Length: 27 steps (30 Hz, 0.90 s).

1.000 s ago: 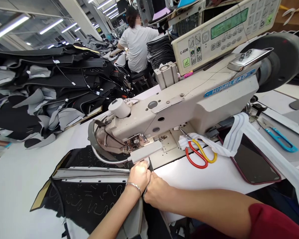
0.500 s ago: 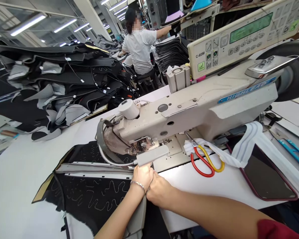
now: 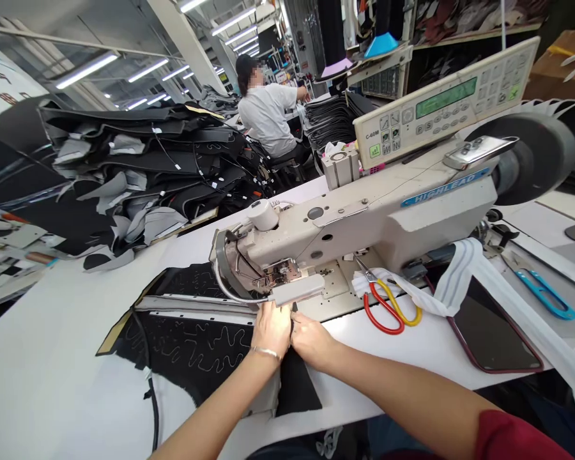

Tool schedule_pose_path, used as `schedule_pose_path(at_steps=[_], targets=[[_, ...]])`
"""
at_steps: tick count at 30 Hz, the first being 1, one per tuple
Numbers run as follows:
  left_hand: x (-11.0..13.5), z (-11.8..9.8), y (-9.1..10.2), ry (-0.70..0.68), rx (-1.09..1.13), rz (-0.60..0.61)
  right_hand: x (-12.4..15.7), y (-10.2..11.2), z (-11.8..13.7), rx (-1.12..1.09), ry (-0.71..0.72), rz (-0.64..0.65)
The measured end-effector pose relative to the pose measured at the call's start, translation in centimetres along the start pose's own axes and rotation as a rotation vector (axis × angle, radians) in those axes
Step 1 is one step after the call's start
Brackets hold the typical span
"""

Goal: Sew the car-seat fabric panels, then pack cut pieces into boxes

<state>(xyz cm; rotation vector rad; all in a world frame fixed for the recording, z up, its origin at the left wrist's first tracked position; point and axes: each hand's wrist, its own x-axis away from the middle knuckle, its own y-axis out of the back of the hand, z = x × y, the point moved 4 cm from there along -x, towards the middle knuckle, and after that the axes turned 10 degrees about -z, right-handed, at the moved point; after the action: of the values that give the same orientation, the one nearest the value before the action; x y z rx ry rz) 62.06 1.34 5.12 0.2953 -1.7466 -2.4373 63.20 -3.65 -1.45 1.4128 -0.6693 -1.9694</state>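
Observation:
A black fabric panel (image 3: pixel 186 342) with wavy stitching and a grey strip lies under the head of the sewing machine (image 3: pixel 326 223). My left hand (image 3: pixel 272 329), a bracelet at its wrist, is closed on the panel's edge just in front of the needle area. Right beside it, my right hand (image 3: pixel 310 338) pinches the same panel. The fingertips of both are partly hidden. Above the hands sits the machine's grey lamp (image 3: pixel 297 291), and the needle is hard to make out. A black cable (image 3: pixel 152 383) trails off the panel's left part.
Scissors with red and yellow handles (image 3: pixel 388 306) lie right of my hands. Near them are a white elastic band (image 3: pixel 464 275), a dark phone (image 3: pixel 493 326) and blue-handled scissors (image 3: pixel 549 294). Stacked black panels (image 3: pixel 172 153) stand behind, and a co-worker (image 3: pixel 268 115) sits beyond.
The camera view has shifted. My hands, overlapping before, are now slightly apart, with dark fabric showing between them. The co-worker's outstretched arm has drawn in.

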Motion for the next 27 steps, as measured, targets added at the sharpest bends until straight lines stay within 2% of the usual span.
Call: schedule_pose_path(at_steps=[2, 4, 6, 7, 9, 12, 14, 16, 19, 22, 27], targets=[[0.9, 0.6, 1.5, -0.043, -0.071, 0.045, 0.1, 0.8, -0.2, -0.038, -0.06, -0.008], [1.2, 1.5, 2.9, -0.037, -0.065, 0.158, 0.2, 1.8, -0.4, -0.055, -0.161, -0.02], [0.7, 2.1, 4.1, -0.033, -0.02, 0.289, -0.1, 2.8, -0.2, -0.034, -0.192, -0.033], [0.2, 2.2, 4.7, -0.028, -0.008, 0.342, -0.3, 3.2, 0.2, -0.013, -0.148, -0.045], [-0.8, 1.9, 5.5, -0.003, -0.032, 0.392, -0.8, 3.8, 1.3, 0.004, 0.028, -0.068], [-1.3, 0.9, 5.3, -0.028, -0.12, 0.3, -0.8, 3.6, 2.9, -0.034, 0.363, -0.06], [-0.6, 0.2, 3.7, -0.134, -0.153, 0.205, -0.4, 2.9, 3.2, -0.022, 0.43, -0.022], [0.8, -0.1, 1.7, -0.237, -0.155, 0.122, 0.2, 2.2, 2.9, 0.053, 0.332, 0.012], [2.5, 0.4, -0.5, -0.251, -0.141, -0.035, 1.0, 1.7, 2.7, 0.117, 0.178, 0.048], [3.2, 1.0, -1.3, -0.208, -0.105, -0.116, 1.2, 1.7, 2.8, 0.09, 0.134, 0.058], [3.7, 1.5, -1.5, -0.184, 0.042, -0.223, 1.1, 1.6, 2.8, 0.085, 0.109, 0.074]])
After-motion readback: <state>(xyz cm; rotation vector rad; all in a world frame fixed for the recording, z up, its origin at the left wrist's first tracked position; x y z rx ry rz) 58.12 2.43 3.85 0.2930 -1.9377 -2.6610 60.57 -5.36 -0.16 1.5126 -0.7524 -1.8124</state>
